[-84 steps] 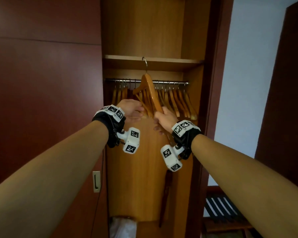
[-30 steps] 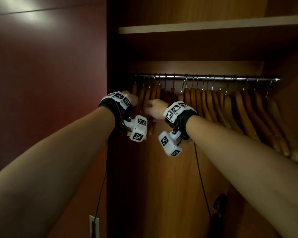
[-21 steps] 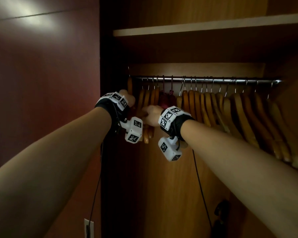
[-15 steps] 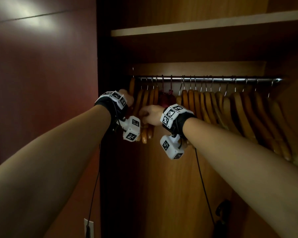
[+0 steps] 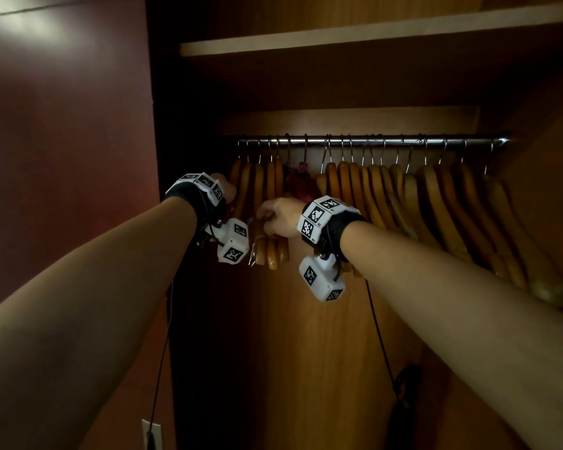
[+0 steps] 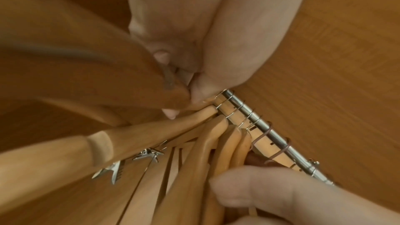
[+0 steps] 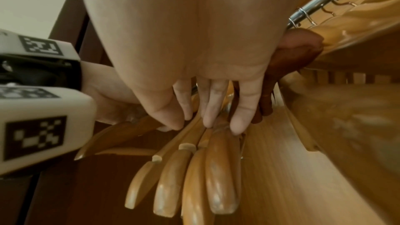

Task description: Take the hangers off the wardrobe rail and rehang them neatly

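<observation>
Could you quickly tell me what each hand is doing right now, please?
Left hand: grips the leftmost wooden hanger near the rail.
Right hand: fingers curled round the left bunch of hangers.

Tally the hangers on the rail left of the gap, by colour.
Light wooden hangers: 5
Dark red hangers: 2
Total: 7
</observation>
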